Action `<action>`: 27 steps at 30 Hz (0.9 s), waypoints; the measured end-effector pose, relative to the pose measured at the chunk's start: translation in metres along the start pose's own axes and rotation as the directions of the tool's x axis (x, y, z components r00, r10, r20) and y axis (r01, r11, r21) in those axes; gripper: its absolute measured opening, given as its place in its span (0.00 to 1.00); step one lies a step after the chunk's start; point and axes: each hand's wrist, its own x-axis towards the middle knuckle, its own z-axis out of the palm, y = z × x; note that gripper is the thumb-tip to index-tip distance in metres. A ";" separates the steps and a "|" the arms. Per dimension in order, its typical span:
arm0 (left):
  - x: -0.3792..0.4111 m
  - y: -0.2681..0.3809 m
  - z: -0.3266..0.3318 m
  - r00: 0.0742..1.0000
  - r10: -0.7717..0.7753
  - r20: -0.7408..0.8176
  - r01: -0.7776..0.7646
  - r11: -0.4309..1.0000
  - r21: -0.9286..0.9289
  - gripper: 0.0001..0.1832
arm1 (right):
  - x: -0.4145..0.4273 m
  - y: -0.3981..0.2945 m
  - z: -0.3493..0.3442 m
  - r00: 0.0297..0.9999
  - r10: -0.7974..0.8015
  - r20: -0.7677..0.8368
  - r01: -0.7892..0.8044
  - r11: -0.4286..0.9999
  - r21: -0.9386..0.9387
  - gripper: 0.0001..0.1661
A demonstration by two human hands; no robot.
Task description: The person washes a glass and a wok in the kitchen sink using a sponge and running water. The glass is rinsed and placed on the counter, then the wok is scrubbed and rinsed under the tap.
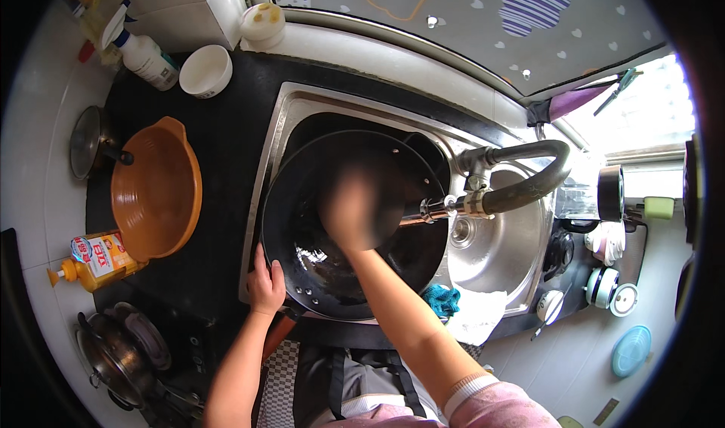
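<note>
A large black wok rests over the left basin of a steel double sink, its inside wet and shiny. My left hand grips its near-left rim, close to the riveted base of a wooden handle. My right hand reaches down into the middle of the wok. A blur covers that hand, so its fingers and anything in them cannot be made out. The metal faucet spout points in over the wok's right side. Beside the near-right rim lies a teal cloth.
An orange plastic basin, a dish soap bottle, a spray bottle and a white bowl stand on the left counter. Pots sit at near left. A white cloth hangs at the sink's front edge.
</note>
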 end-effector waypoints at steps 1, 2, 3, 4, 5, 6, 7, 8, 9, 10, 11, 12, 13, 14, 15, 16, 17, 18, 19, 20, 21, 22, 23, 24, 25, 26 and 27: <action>0.000 0.004 -0.001 1.000 -0.019 0.019 0.019 1.000 0.002 0.24 | 0.012 0.004 -0.009 0.985 0.167 -0.037 -0.168 0.985 -0.031 0.34; 0.000 0.003 0.000 1.000 -0.012 0.015 0.012 1.000 -0.013 0.24 | 0.006 0.025 0.011 0.998 0.000 -0.059 -0.006 0.994 -0.109 0.33; 0.001 0.003 0.004 1.000 0.004 0.019 -0.004 0.999 -0.037 0.24 | 0.002 0.046 0.026 0.983 -0.162 -0.085 0.143 0.969 -0.203 0.33; 0.000 -0.001 0.004 1.000 0.003 0.006 -0.002 0.999 -0.052 0.25 | -0.002 0.019 0.016 0.971 -0.236 -0.032 0.225 0.954 -0.198 0.32; -0.002 -0.004 0.003 1.000 -0.018 0.013 0.018 0.999 -0.036 0.25 | -0.004 0.002 0.012 0.951 -0.308 0.020 0.306 0.933 -0.188 0.32; -0.003 -0.005 0.002 0.999 -0.031 0.022 0.031 0.999 -0.022 0.25 | 0.000 0.006 0.010 0.958 -0.280 0.067 0.288 0.942 -0.174 0.33; -0.003 -0.005 0.001 0.999 -0.044 0.030 0.044 0.999 -0.006 0.25 | 0.009 0.014 0.005 0.973 -0.228 0.048 0.233 0.945 -0.232 0.35; -0.002 -0.004 0.001 0.999 -0.035 0.024 0.035 0.999 -0.002 0.25 | 0.014 0.016 0.005 0.999 0.001 -0.043 -0.011 0.975 -0.222 0.35; -0.002 -0.002 0.001 0.999 -0.028 0.021 0.028 1.000 0.003 0.25 | 0.021 0.003 -0.007 0.964 0.235 -0.127 -0.256 0.947 -0.192 0.35; -0.002 -0.002 0.001 1.000 -0.021 0.017 0.021 1.000 0.008 0.25 | 0.022 -0.007 -0.011 0.958 0.279 -0.063 -0.285 0.944 -0.164 0.34; -0.003 -0.003 0.000 0.999 -0.044 0.028 0.044 0.999 0.002 0.25 | 0.011 -0.006 0.001 0.995 0.094 -0.011 -0.095 0.975 -0.203 0.33; -0.003 -0.002 0.001 0.997 -0.059 0.043 0.060 0.998 -0.012 0.25 | 0.000 -0.002 0.009 0.996 -0.089 0.032 0.094 0.967 -0.237 0.32; -0.003 -0.003 0.001 0.995 -0.081 0.051 0.082 0.996 -0.018 0.25 | -0.003 0.000 0.012 0.990 -0.117 0.074 0.132 0.960 -0.246 0.31; -0.002 -0.002 0.001 0.996 -0.072 0.047 0.073 0.997 -0.009 0.25 | -0.007 0.002 0.014 0.983 -0.145 0.116 0.170 0.952 -0.255 0.31; -0.002 -0.002 0.000 0.997 -0.065 0.042 0.065 0.998 0.002 0.25 | -0.010 0.004 0.016 0.972 -0.173 0.157 0.210 0.943 -0.260 0.30; 0.002 0.005 0.003 0.998 -0.035 0.050 0.035 0.999 0.000 0.25 | -0.006 0.057 0.036 0.983 -0.149 0.102 0.173 0.942 -0.287 0.30; 0.002 0.003 0.001 0.998 -0.039 0.047 0.038 0.999 0.020 0.25 | -0.011 0.061 0.040 0.983 -0.141 0.114 0.169 0.942 -0.291 0.29; 0.002 0.003 0.000 0.998 -0.037 0.051 0.036 0.999 0.032 0.25 | -0.016 0.065 0.041 0.984 -0.131 0.120 0.161 0.939 -0.302 0.28; 0.002 0.002 0.000 0.998 -0.038 0.054 0.036 0.998 0.043 0.24 | -0.016 0.057 0.033 0.984 -0.123 0.131 0.158 0.937 -0.312 0.27; 0.001 0.000 0.000 0.998 -0.048 0.047 0.046 0.999 0.027 0.24 | -0.033 0.043 0.027 0.964 -0.164 0.208 0.230 0.907 -0.354 0.27; -0.001 -0.002 0.001 0.998 -0.056 0.040 0.055 0.998 0.009 0.24 | -0.041 0.024 0.013 0.938 -0.200 0.285 0.304 0.869 -0.391 0.27; -0.001 -0.003 0.001 0.998 -0.061 0.034 0.061 0.998 -0.006 0.24 | -0.045 0.023 0.004 0.908 -0.228 0.351 0.366 0.840 -0.401 0.28; -0.001 -0.002 0.000 0.998 -0.054 0.034 0.053 0.999 0.007 0.24 | -0.039 0.034 0.000 0.896 -0.151 0.418 0.337 0.842 -0.420 0.29; 0.000 0.001 0.000 0.998 -0.044 0.036 0.043 0.999 0.018 0.24 | -0.031 0.043 -0.008 0.946 -0.075 0.317 0.205 0.893 -0.401 0.28; 0.001 0.003 0.000 0.999 -0.033 0.040 0.032 0.999 0.030 0.24 | -0.025 0.052 -0.013 0.976 0.012 0.215 0.069 0.928 -0.366 0.28; 0.002 0.005 0.000 0.998 -0.041 0.040 0.040 0.999 0.024 0.24 | -0.024 0.056 -0.010 0.975 -0.063 0.213 0.145 0.906 -0.397 0.26; 0.002 0.007 0.000 0.998 -0.048 0.044 0.047 0.999 0.018 0.24 | -0.024 0.060 -0.007 0.968 -0.137 0.210 0.217 0.877 -0.429 0.25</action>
